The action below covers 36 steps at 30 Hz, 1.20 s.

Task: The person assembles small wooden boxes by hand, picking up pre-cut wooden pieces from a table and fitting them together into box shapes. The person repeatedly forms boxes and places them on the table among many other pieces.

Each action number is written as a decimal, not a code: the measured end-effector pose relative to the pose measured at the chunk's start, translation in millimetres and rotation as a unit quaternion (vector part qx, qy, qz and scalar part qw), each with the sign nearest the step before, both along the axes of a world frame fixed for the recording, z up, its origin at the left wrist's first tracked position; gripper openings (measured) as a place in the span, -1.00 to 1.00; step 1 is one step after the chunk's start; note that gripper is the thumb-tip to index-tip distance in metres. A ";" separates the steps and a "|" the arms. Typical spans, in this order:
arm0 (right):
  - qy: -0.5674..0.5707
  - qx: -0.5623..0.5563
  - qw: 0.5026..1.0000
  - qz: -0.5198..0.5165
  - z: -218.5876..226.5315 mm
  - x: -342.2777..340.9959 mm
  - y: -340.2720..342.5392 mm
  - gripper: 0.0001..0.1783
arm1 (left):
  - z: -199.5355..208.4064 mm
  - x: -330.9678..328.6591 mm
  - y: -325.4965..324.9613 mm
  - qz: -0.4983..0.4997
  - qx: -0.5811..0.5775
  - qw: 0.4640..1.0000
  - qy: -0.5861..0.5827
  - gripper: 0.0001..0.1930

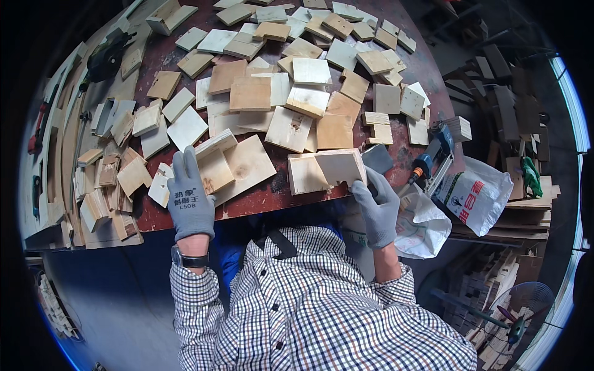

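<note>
My left hand (190,198), in a grey work glove, has its fingers stretched out along the left end of a small wooden board (215,169). That board stands on edge against a paler flat board (250,166) near the table's front edge. My right hand (378,210), gloved the same way, grips a pale wooden board (341,167) at its lower right corner, thumb in front. The held board is tilted up, with a small notch in its lower edge. Beside it on the left sits another light wooden piece (305,174); whether the two are joined I cannot tell.
Many loose wooden boards (250,94) lie in piles across the dark red table (167,213). An orange-and-blue power tool (427,162) rests at the right edge, near white plastic bags (473,195). Stacked wood offcuts (102,207) crowd the left side. A fan (516,321) stands lower right.
</note>
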State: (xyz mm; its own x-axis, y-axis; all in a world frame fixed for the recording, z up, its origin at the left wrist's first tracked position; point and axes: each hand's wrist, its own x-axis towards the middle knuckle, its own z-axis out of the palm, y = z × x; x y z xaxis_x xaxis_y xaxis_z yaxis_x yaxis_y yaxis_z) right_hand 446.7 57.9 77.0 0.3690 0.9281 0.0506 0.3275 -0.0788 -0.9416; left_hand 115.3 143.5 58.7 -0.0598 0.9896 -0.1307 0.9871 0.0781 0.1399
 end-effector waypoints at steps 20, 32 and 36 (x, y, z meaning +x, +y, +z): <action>0.369 -0.131 0.913 0.118 30.7 -111.5 36.1 -0.44 | 9.6 -28.2 -6.9 -0.045 0.031 0.993 -0.107 0.23; 0.166 -0.174 0.868 0.433 8.8 -143.3 12.0 -0.30 | 57.0 -24.0 -101.0 0.150 0.026 0.774 -0.614 -0.32; -0.001 -0.081 0.908 0.411 14.9 -129.6 18.1 -0.27 | 72.5 -42.1 -103.2 0.086 -0.082 0.798 -0.591 -0.28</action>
